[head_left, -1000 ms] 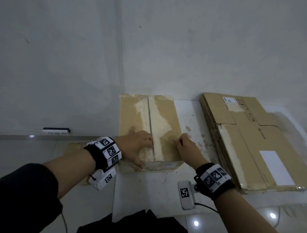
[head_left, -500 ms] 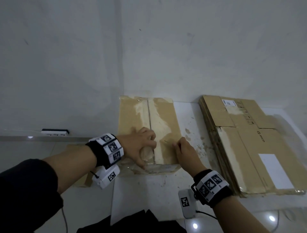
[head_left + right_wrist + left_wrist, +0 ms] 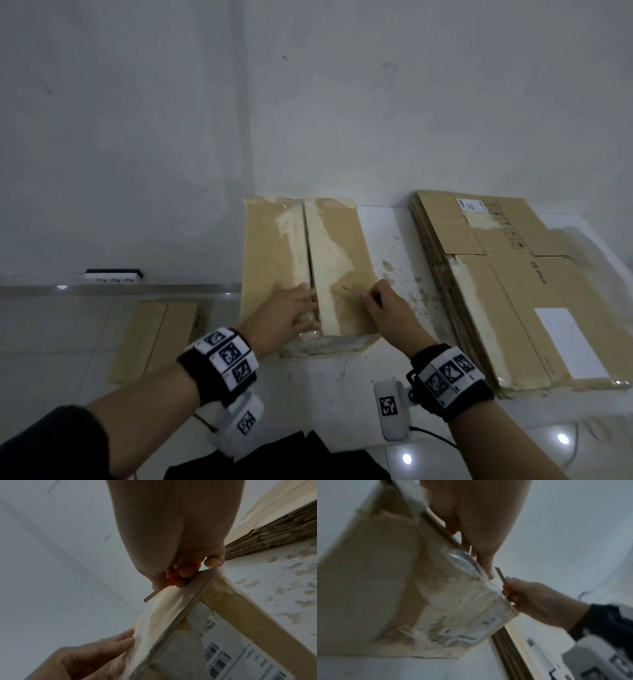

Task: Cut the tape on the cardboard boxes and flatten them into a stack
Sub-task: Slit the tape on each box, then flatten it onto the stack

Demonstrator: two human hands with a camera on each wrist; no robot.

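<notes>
Meanwhile right hand [image 3: 387, 308] grips knife [image 3: 169, 584]; left hand [image 3: 287, 315] flat on box [image 3: 274, 246]; flattened stack [image 3: 513, 291] right

No text reads clearly. The top sheet of the flattened cardboard stack [image 3: 534, 291] bears a small printed logo mark with short lettering, too blurred to read. The box [image 3: 223, 635] carries a shipping label [image 3: 240, 660] with barcodes; its print is illegible.
</notes>
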